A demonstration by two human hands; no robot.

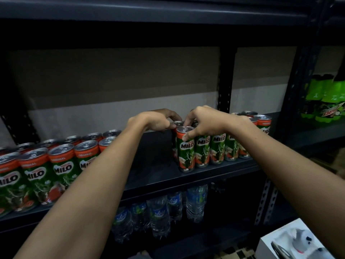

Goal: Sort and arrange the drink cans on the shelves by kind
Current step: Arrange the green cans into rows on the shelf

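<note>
Green and orange Milo cans stand on a dark shelf (156, 171) in two groups. The left group (46, 165) fills the shelf's left part in several rows. The right group (218, 148) runs from the middle to the right post. Its front left can (185, 152) stands upright at the group's left end. My right hand (203, 122) holds that can's top, thumb on its front. My left hand (158, 120) pinches the rim of the can (177, 123) just behind it. Rear cans are partly hidden by my hands.
A bare gap of shelf separates the two can groups. Water bottles (160, 214) stand on the shelf below. Green soda bottles (324, 98) sit on the neighbouring rack at right. A white box (291, 242) lies at the lower right. Perforated uprights (225, 81) frame the bay.
</note>
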